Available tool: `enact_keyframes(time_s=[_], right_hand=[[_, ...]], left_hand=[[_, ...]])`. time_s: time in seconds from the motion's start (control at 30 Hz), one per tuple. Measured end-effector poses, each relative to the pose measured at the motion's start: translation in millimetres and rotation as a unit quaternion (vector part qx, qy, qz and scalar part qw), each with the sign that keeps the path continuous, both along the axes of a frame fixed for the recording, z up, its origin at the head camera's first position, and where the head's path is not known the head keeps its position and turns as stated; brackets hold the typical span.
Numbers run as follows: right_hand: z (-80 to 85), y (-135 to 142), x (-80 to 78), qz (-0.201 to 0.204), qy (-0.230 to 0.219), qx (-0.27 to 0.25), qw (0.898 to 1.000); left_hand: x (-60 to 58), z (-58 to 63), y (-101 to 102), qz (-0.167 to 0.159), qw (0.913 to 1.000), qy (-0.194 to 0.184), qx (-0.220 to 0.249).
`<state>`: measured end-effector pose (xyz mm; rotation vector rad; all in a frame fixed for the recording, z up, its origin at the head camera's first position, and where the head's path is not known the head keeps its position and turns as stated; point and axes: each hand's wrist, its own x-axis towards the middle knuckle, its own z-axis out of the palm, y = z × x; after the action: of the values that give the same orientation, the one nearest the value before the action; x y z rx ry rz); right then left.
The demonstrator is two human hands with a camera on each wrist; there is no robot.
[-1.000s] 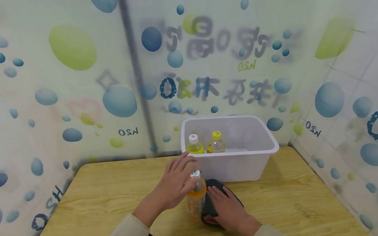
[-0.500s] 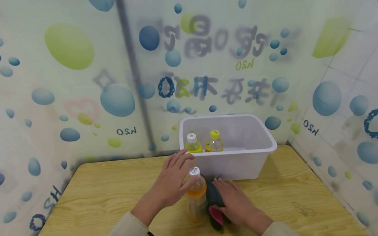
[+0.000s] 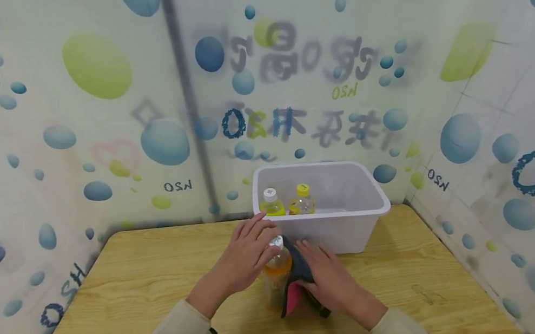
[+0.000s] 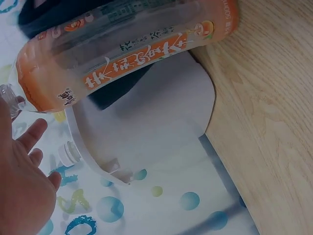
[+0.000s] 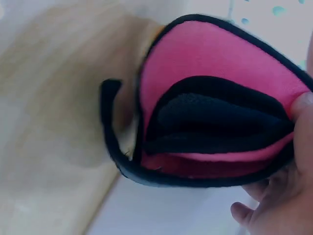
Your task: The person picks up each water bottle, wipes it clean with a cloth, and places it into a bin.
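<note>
My left hand (image 3: 244, 256) is at the neck of an orange-labelled drink bottle (image 3: 278, 275), which stands upright on the table. Thumb and forefinger close around the neck below the white cap; the other fingers spread loosely, as the left wrist view shows of the hand (image 4: 27, 181) beside the bottle (image 4: 127, 54). Close to the bottle's right side, my right hand (image 3: 333, 282) grips a dark oven mitt (image 3: 299, 264) with pink lining. In the right wrist view the thumb presses the rim of the mitt (image 5: 205, 54), whose pocket gapes toward the camera; a black loop hangs off it.
Just behind the hands stands a white plastic bin (image 3: 333, 233). Inside it are a white-capped bottle (image 3: 272, 205) with yellow contents and a yellow-capped bottle (image 3: 304, 201). The wooden table (image 3: 161, 276) ends at a patterned wall (image 3: 145, 120) at the back.
The right hand has lifted and tilted the mitt from lying flat against the table, so its pink lining shows, and brought it up against the bottle. The left hand and bottle have barely moved.
</note>
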<state>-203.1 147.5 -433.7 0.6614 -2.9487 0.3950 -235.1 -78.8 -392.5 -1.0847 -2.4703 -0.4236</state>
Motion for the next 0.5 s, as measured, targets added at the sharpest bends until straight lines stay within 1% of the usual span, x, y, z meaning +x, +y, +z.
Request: enact_keyframes(time_s=[0.13,0.2,0.27,0.37,0.5], right_hand=[[21.4,-7.9,4.2,0.004,0.041,-0.014,0.999],[31.9,-13.2,6.5,0.001,0.048,-0.015,0.999],[39.0,-18.6,7.5,-0.002,0.052,0.001,0.999],[43.2,-25.9,7.8,-0.009,0.05,0.044,0.998],[41.4,-29.1,7.0,-0.015,0.051,0.093,0.994]], left_hand=[[-0.6,-4.4,0.5,0.018,0.9998,0.001,-0.002],[-0.3,-6.4,0.7,0.028,0.9996,0.003,-0.001],[0.2,-7.7,0.9,0.039,0.9992,0.009,-0.001],[1.0,-8.5,1.1,0.047,0.9988,0.018,0.0],[1.0,-9.3,1.9,0.044,0.9988,0.02,0.001]])
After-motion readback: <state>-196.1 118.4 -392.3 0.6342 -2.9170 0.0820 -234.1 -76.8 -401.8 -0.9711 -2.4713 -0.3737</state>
